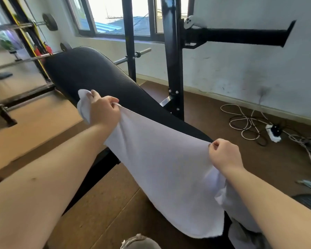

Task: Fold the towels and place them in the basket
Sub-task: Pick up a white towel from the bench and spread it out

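Mid-frame, both hands held a white towel stretched above the black bench: left hand pinched the upper-left corner, right hand the right edge.

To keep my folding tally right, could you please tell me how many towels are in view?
1 for certain: the white towel, pinched between left hand and right hand over the bench. White cloth under the right forearm may be another; I cannot tell.
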